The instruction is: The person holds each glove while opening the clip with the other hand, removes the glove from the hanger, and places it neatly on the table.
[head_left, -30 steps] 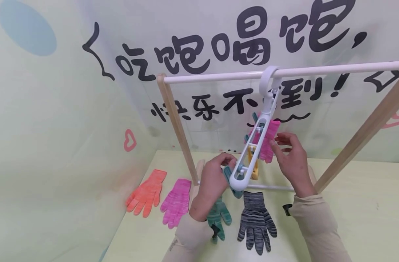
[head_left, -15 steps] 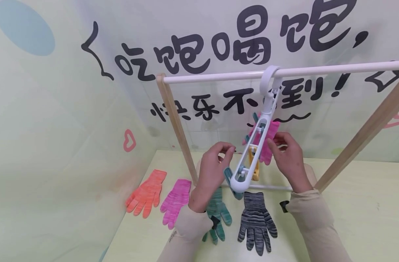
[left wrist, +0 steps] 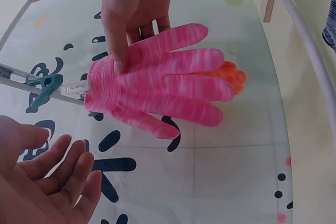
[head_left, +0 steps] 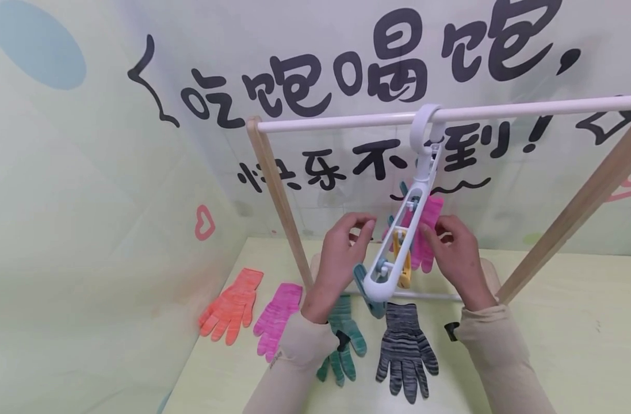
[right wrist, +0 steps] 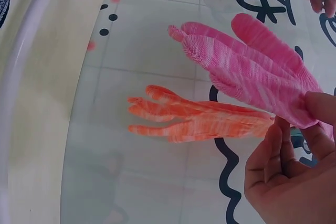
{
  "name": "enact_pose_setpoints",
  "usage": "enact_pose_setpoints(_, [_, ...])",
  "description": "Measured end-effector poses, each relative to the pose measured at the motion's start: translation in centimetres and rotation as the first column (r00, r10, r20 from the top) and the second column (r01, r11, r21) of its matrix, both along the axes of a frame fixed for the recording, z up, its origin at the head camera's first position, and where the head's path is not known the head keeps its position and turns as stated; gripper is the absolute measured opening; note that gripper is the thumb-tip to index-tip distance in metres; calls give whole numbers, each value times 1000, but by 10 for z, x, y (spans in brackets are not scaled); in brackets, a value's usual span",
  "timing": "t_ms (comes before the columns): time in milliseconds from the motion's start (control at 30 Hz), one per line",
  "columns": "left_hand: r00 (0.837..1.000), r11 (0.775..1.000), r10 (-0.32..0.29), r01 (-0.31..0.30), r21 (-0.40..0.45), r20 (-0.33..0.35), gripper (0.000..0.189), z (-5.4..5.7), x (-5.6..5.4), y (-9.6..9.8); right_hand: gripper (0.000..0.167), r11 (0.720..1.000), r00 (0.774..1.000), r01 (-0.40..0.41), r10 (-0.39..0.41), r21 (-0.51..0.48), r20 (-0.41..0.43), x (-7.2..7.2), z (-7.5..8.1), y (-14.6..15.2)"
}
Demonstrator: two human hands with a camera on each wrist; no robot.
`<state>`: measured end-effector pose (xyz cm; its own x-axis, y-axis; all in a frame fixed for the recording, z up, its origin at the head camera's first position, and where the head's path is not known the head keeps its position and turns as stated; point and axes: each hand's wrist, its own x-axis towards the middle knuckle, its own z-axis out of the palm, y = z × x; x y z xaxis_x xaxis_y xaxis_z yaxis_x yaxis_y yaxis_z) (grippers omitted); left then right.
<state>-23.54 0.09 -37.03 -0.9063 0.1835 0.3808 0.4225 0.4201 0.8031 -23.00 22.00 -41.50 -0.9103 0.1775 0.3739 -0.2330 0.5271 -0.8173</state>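
Note:
A pink glove (head_left: 431, 215) hangs fingers down beside the white clip hanger (head_left: 378, 292). My right hand (head_left: 455, 253) pinches its cuff end between thumb and fingers, also plain in the right wrist view. In the left wrist view the glove's cuff (left wrist: 102, 85) lies right by a teal clip (left wrist: 46, 88) on the hanger. My left hand (head_left: 343, 259) is on the other side of the hanger, fingers loosely bent and holding nothing. Behind the pink glove, an orange glove (right wrist: 194, 121) hangs in the right wrist view. A yellow clip (head_left: 402, 259) and a front teal clip (head_left: 369, 296) are on the hanger.
The hanger hooks over a white rail (head_left: 341, 122) between wooden posts (head_left: 279, 195). On the table (head_left: 579, 322) lie an orange glove (head_left: 232, 305), another pink glove (head_left: 279, 319), a green glove (head_left: 346, 328) partly behind my left sleeve, and a grey-black glove (head_left: 405, 345).
My left hand has moved away from the front teal clip, upward in the head view, its fingers loosening. My right hand has shifted slightly, and the pink glove hangs a little lower.

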Motion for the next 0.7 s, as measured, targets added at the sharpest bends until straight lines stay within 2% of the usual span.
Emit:
enact_pose_setpoints(200, [998,999,-47,46,13,38,30,9,-18,12,26,1000,999,-10,10,2,-30,7,-1,1])
enact_pose_setpoints(300, [994,995,-86,82,50,72,30,12,-28,19,24,1000,999,-22,22,-2,-36,10,-2,1])
enact_pose_setpoints(533, [969,973,-185,157,172,164,30,5,-43,31,20,998,996,-65,65,-1,-65,17,-5,1])
enact_pose_setpoints(700, [956,950,-239,193,247,171,31,4,-48,39,19,997,995,-76,77,19,-65,20,-5,0])
